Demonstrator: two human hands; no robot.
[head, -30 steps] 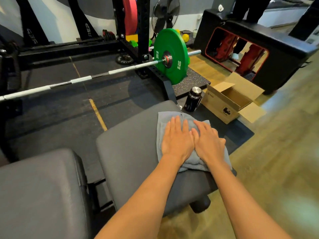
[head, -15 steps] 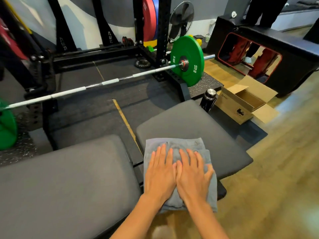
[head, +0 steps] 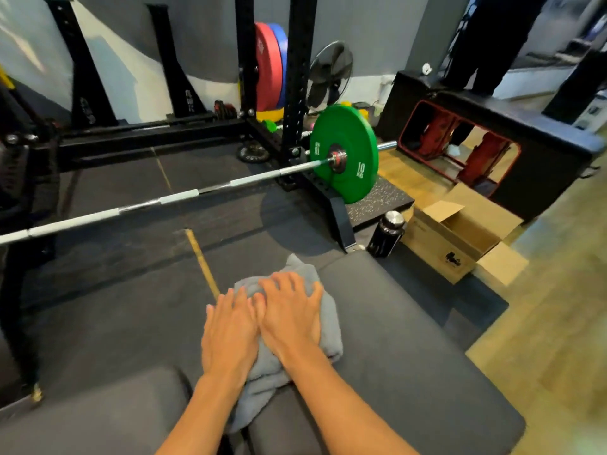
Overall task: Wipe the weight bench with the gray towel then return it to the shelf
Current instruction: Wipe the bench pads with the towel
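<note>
The gray towel point(head: 328, 326) lies bunched at the far left edge of the dark gray seat pad point(head: 414, 356) of the weight bench. Both my hands press down on it side by side. My left hand point(head: 228, 333) lies flat over the towel's left part and the pad's edge. My right hand point(head: 289, 313) is on top of the bunch with its fingers spread and slightly curled. A tail of towel hangs into the gap beside the back pad point(head: 98, 418). No shelf is in view.
A barbell point(head: 177, 197) with a green 10 kg plate point(head: 345, 152) rests in the black rack point(head: 297, 93) beyond the bench. A black bottle point(head: 386, 234) and an open cardboard box point(head: 460, 241) stand on the floor at the right. A person's legs point(head: 489, 44) stand at the far right.
Both hands have pushed the towel from the seat pad's near edge across to its far left edge. The towel has gone from flat to bunched.
</note>
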